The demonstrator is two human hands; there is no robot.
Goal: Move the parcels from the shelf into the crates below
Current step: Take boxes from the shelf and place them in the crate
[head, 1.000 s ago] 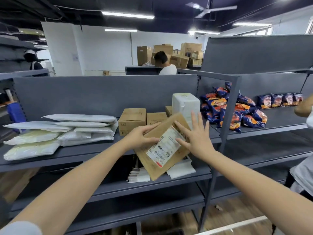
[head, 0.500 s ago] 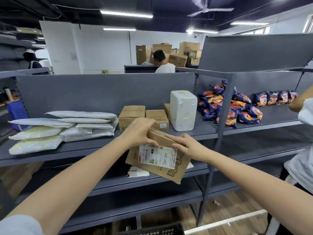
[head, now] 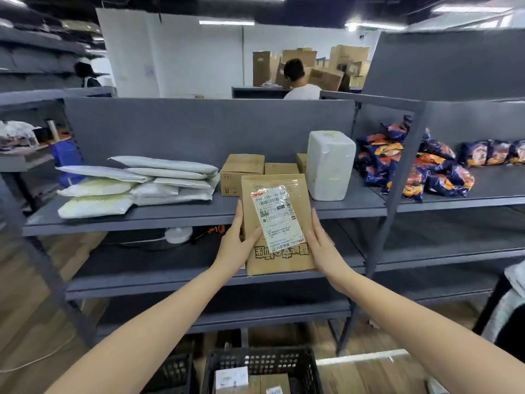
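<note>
I hold a flat brown cardboard parcel (head: 287,261) with a white shipping label upright in front of the grey shelf (head: 176,216). My left hand (head: 237,245) grips its left edge and my right hand (head: 322,247) its right edge. On the shelf behind it lie a stack of white padded mailers (head: 136,184), small brown boxes (head: 241,173) and a white foam block (head: 329,164). Below, at the bottom edge of the view, stands a black mesh crate (head: 261,362) with a few parcels inside; a second black crate (head: 174,373) sits to its left.
Blue and orange snack bags (head: 412,169) fill the shelf bay to the right, past a grey upright post (head: 397,189). A person in white (head: 301,81) stands behind the shelving near stacked cartons. Another person's clothing (head: 508,305) shows at the right edge.
The parcel has turned from tilted to upright with its label facing me, and both hands now grip its side edges. My view has tipped down, bringing the crates into sight.
</note>
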